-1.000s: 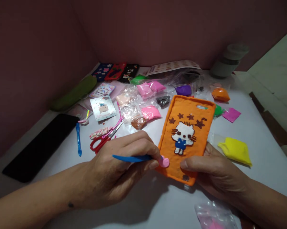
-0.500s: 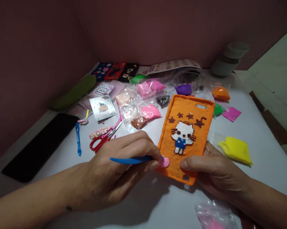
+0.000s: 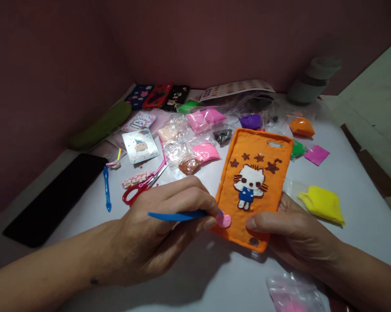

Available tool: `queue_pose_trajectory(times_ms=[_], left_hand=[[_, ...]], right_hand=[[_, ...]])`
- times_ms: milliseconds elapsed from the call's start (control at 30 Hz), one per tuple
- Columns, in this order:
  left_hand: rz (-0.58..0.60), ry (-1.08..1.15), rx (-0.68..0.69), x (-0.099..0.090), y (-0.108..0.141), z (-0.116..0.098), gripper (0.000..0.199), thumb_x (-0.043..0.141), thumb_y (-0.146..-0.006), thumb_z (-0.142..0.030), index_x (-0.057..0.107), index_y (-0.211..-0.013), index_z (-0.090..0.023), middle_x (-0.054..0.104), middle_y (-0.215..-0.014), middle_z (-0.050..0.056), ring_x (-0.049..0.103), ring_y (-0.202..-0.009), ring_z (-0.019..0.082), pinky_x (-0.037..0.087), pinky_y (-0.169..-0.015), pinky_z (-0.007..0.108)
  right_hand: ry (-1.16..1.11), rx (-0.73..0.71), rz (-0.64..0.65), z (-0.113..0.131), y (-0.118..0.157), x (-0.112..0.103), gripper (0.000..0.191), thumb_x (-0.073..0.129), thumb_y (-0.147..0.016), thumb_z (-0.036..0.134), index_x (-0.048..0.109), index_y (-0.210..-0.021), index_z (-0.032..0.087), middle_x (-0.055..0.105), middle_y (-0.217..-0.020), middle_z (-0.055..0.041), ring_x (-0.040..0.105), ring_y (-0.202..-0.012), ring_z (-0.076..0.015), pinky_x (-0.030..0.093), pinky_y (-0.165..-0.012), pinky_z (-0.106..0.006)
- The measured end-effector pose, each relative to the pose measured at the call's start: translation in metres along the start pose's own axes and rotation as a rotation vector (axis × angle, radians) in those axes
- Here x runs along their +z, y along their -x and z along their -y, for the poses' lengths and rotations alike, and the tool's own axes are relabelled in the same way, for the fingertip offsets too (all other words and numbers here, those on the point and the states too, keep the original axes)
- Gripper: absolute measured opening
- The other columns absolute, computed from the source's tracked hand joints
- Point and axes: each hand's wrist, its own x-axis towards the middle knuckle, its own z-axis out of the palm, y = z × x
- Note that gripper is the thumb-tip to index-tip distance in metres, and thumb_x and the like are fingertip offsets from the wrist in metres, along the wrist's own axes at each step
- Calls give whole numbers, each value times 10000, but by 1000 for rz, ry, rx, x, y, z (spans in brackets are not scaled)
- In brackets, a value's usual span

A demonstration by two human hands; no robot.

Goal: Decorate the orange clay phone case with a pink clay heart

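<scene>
At the table's near middle, the orange clay-covered phone case [image 3: 253,182] lies tilted, its lower end lifted off the white table [image 3: 360,216]. It looks light, with a soft, dentable skin, so it is best gripped by its edges. The right hand [image 3: 295,236], at the case's five o'clock, curls half-closed around its lower right corner. The left hand [image 3: 156,229], at eight o'clock, pinches a blue modelling tool [image 3: 177,215] tightly, the tip touching a small pink clay disc [image 3: 224,220] on the case's lower left edge.
</scene>
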Motion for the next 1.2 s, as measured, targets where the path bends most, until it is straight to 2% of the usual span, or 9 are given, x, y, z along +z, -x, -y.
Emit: queue_pose_trajectory(times_ms=[267,567,867,1033,1200], left_hand=[[34,-28,-3,4,5,4,224,479,-867,-9,606,-1023,-107,601,-892,57,566,-766,107,467,-667,189],[77,-108,-3,4,6,2,212,455,-891,-11,597,-1001,-122,595,-894,42,550,-767,102,467,-670,175],[71,-116,18,3,3,0,222,439,-884,4,581,-1014,-106,594,-895,55,550,-785,111,469,-669,184],[74,-122,19,2,4,1,195,451,-898,-20,573,-1007,-125,589,-897,46,549,-770,106,465,-659,182],[87,-125,13,3,4,0,201,443,-897,-21,573,-1011,-123,582,-899,49,546,-770,110,468,-649,191]], right_hand=[[36,-2,6,0,3,0,496,616,-639,6,699,-1084,208,749,-948,-59,701,-848,-254,553,-804,-402],[110,-5,-1,-1,2,-3,439,678,-682,57,704,-1084,229,738,-940,-42,680,-806,-213,535,-749,-349],[102,0,-12,-1,4,-4,397,681,-679,52,723,-1034,225,734,-897,-37,659,-761,-178,516,-683,-291],[119,14,-36,0,4,-4,399,705,-685,84,715,-1059,224,732,-886,-41,656,-749,-188,522,-705,-323],[109,2,8,-1,3,-3,388,701,-697,91,710,-1059,232,730,-896,-37,668,-777,-204,531,-759,-354]])
